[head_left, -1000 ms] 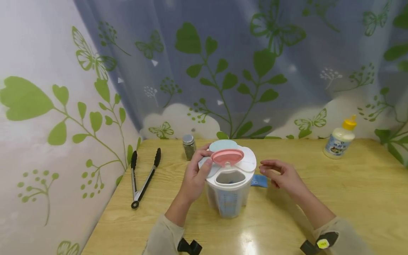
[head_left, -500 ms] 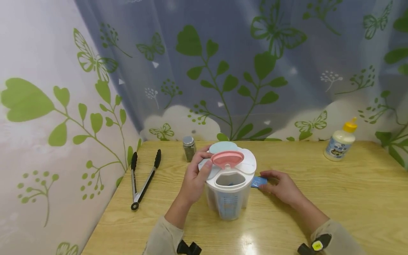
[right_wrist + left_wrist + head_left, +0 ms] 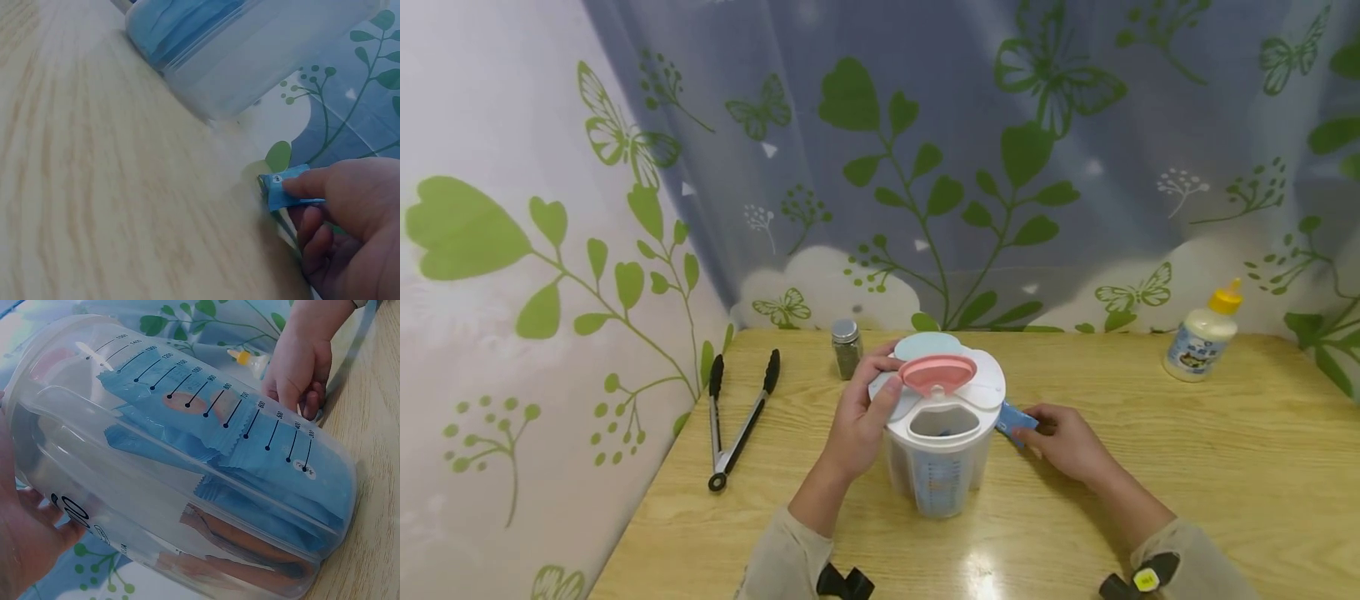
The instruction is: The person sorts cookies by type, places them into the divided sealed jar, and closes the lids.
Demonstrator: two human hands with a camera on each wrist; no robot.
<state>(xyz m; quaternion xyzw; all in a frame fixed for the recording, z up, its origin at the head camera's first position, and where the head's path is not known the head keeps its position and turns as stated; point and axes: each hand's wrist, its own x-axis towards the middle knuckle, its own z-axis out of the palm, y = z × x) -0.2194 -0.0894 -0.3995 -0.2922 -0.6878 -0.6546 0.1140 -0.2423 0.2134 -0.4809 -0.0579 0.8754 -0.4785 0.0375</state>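
Note:
A clear plastic storage container (image 3: 942,483) with a white lid stands upright on the table. Its pink flap (image 3: 937,374) is raised, leaving one opening uncovered at the front. Through the wall, in the left wrist view, several blue packets (image 3: 181,419) and some brown ones (image 3: 244,540) show inside. My left hand (image 3: 861,412) grips the lid's left side, thumb on top and fingers behind. To the right of the container, my right hand (image 3: 1067,437) pinches a small blue packet (image 3: 284,187) between thumb and fingers; the right wrist view shows it lifted off the wood.
Metal tongs with black tips (image 3: 737,425) lie spread on the left of the table (image 3: 805,533). A spice jar (image 3: 847,350) with a silver cap stands behind my left hand. At the back right is a yellow-capped bottle (image 3: 1201,337). A patterned curtain (image 3: 940,167) hangs behind.
My right hand has come down to the blue packet on the table, taken it between thumb and fingers and raised it slightly. The left hand and container stay put.

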